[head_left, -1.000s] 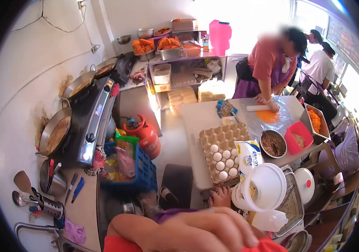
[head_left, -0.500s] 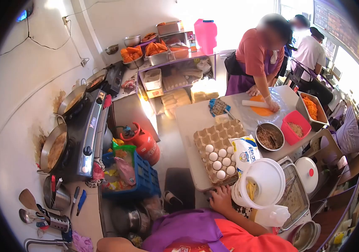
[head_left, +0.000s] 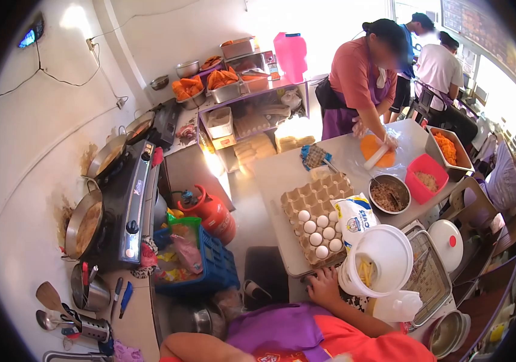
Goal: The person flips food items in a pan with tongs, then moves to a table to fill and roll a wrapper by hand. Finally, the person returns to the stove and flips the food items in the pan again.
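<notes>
right hand (head_left: 324, 286) loosely spread near the egg tray (head_left: 314, 195) — likely fragile, bendy, best held underneath; left hand unseen.

I am wearing a purple apron (head_left: 279, 326) over a red top (head_left: 360, 338), whose right sleeve (head_left: 400, 345) is leaving my forearm (head_left: 354, 315) and right hand (head_left: 324, 286) bare. A pale-edged emblem (head_left: 268, 357) is showing on the red cloth, and I am wearing a dark shoe (head_left: 256, 290) with a whitish band.
</notes>
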A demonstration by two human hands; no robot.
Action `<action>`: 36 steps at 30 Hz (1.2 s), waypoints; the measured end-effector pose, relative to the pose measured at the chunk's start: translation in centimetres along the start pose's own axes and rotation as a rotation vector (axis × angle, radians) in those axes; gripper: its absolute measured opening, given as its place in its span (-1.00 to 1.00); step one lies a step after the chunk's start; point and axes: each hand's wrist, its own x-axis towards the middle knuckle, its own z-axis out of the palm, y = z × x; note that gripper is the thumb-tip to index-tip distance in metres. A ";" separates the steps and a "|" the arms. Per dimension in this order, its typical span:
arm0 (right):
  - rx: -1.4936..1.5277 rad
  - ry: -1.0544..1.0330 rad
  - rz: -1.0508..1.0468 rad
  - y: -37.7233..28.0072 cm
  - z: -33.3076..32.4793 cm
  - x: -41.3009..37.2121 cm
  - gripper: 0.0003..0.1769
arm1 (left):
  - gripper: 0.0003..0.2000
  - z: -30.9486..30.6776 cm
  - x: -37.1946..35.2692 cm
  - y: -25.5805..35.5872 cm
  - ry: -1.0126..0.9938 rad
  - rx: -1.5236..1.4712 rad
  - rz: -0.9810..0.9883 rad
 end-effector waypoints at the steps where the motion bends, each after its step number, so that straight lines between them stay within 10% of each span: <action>1: 0.006 -0.006 0.005 -0.2 -0.2 0.0 -0.63 | -0.70 -0.1 0.9 -0.9 -0.046 -0.065 -0.138; 3: 0.016 -0.024 -0.003 -0.5 -1.0 0.3 -0.64 | -0.94 -0.1 2.6 -3.0 -0.129 -0.178 -0.418; 13: 0.030 0.023 -0.023 0.1 -0.7 0.1 -0.64 | -0.67 0.6 -2.0 -0.4 -0.567 -0.762 -0.916; 31: -0.027 -0.053 -0.012 -0.7 -1.5 0.5 -0.64 | -0.93 2.2 7.8 -1.2 0.774 -0.354 -0.403; 36: -0.014 -0.014 -0.014 -0.5 -0.8 0.3 -0.63 | -0.95 -2.0 8.9 -2.9 0.341 0.029 -0.309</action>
